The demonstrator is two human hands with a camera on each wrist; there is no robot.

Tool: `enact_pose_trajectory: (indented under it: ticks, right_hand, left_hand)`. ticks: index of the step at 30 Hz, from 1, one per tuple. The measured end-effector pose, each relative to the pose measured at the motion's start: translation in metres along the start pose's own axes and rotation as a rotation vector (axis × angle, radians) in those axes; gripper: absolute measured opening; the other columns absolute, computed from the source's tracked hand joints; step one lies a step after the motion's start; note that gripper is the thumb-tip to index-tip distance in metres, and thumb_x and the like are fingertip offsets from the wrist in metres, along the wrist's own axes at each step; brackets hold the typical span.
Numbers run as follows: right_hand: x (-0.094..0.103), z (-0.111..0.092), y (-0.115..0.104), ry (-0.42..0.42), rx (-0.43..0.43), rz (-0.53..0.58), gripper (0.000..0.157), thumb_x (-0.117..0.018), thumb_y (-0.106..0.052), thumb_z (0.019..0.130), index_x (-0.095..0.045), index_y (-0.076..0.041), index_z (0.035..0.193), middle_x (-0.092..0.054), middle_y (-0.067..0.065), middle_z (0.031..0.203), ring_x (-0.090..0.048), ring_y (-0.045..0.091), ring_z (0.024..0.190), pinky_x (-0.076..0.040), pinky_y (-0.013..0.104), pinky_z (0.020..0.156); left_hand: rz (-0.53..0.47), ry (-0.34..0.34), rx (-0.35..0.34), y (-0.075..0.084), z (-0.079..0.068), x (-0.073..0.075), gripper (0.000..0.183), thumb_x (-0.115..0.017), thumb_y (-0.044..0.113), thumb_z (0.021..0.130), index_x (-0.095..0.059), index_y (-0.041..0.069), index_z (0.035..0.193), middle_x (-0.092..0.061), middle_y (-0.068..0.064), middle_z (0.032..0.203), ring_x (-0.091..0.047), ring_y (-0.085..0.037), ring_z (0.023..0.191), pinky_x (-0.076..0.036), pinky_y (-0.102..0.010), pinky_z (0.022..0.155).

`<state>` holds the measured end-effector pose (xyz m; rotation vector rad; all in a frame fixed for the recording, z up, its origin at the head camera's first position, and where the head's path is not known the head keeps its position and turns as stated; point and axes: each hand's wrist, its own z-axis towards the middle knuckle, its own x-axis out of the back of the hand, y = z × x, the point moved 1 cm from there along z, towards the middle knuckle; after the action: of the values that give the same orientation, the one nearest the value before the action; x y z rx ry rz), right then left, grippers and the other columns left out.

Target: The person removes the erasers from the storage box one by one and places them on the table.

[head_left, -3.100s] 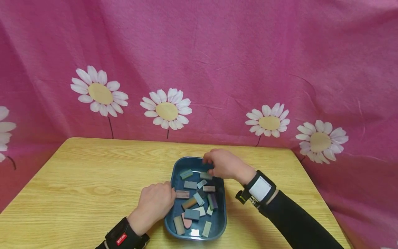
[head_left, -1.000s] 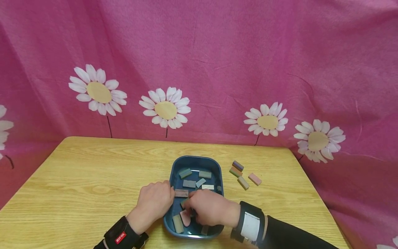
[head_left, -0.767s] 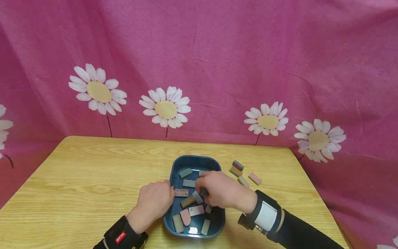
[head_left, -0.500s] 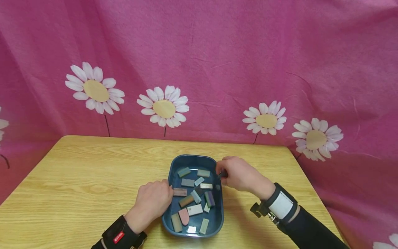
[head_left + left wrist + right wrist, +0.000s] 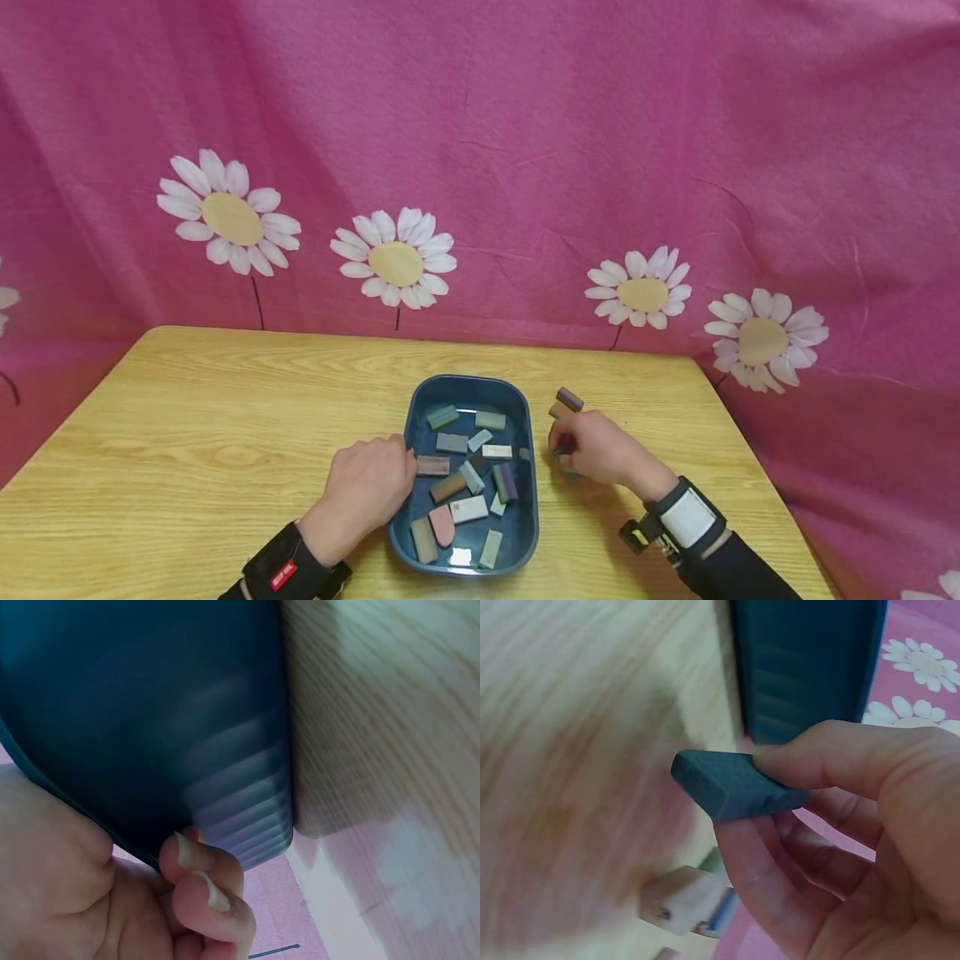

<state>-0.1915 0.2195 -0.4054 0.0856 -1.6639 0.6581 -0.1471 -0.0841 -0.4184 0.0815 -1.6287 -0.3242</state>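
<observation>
A dark blue plastic tub (image 5: 401, 546) stands on the table with several used erasers inside, among them a pink rounded one (image 5: 442, 526) and a white one (image 5: 468, 508). My left hand (image 5: 369, 487) grips the tub's left rim; the left wrist view shows its fingers (image 5: 214, 904) curled under the rim against the outer wall. Just right of the tub, my right hand (image 5: 600, 450) is low over the table. Between thumb and fingers it pinches a dark grey-blue eraser (image 5: 731, 784) with slanted ends, largely hidden in the head view.
Beyond my right hand lie a dark purple eraser (image 5: 570, 399) and an orange-green one (image 5: 557, 410); others there are covered by the hand. The wooden table (image 5: 247, 417) extends to both sides. A pink daisy-print cloth (image 5: 517, 167) hangs behind its far edge.
My right hand has lifted the dark eraser out of the tub and carried it right, over the table. Earlier, several erasers appeared on the table there. My left hand keeps its hold.
</observation>
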Motion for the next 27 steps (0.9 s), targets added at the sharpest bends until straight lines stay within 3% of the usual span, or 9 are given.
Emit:
enact_pose_trajectory:
  ticks: [9,13,17,20,27]
  right_hand:
    - [-0.01,-0.001,0.003,0.025,0.034,-0.051,0.011,-0.076,-0.009,0.078,-0.073,-0.016,0.086,-0.063,-0.01,0.077,-0.05,0.007,0.069,-0.047,0.03,0.066]
    - [-0.011,-0.002,-0.004,0.083,0.057,-0.122,0.01,-0.075,-0.01,0.078,-0.073,-0.011,0.087,-0.062,-0.006,0.076,-0.05,0.009,0.068,-0.047,0.031,0.064]
    - [0.0,-0.003,-0.024,0.169,0.034,-0.227,0.014,-0.078,-0.013,0.076,-0.071,-0.01,0.089,-0.064,-0.001,0.082,-0.056,0.013,0.071,-0.052,0.036,0.068]
    - [0.013,-0.002,-0.047,0.193,0.022,-0.24,0.018,-0.079,-0.016,0.075,-0.072,-0.012,0.092,-0.065,0.0,0.089,-0.057,0.013,0.075,-0.054,0.037,0.071]
    - [0.022,0.004,-0.087,0.097,0.101,-0.216,0.024,-0.08,-0.018,0.076,-0.072,-0.015,0.098,-0.065,0.0,0.094,-0.055,0.01,0.076,-0.054,0.034,0.074]
  left_hand:
    - [-0.001,0.003,0.004,-0.003,-0.004,0.0,0.032,-0.05,0.032,0.098,-0.062,0.004,0.086,-0.045,-0.002,0.059,-0.045,-0.017,0.051,-0.032,-0.029,0.046]
    - [-0.004,-0.004,0.013,-0.005,-0.006,-0.001,0.032,-0.051,0.031,0.097,-0.062,0.004,0.087,-0.045,-0.002,0.058,-0.045,-0.017,0.051,-0.032,-0.029,0.046]
    - [-0.019,0.006,-0.002,-0.004,-0.006,0.0,0.032,-0.051,0.031,0.098,-0.063,0.004,0.088,-0.044,-0.002,0.059,-0.045,-0.017,0.05,-0.031,-0.029,0.046]
    - [-0.019,0.021,-0.015,-0.003,-0.005,0.0,0.031,-0.05,0.031,0.098,-0.062,0.004,0.087,-0.043,-0.002,0.058,-0.044,-0.016,0.049,-0.03,-0.029,0.046]
    - [-0.023,0.03,-0.023,-0.001,-0.004,0.0,0.031,-0.051,0.03,0.098,-0.062,0.005,0.086,-0.044,-0.002,0.058,-0.044,-0.016,0.049,-0.031,-0.028,0.045]
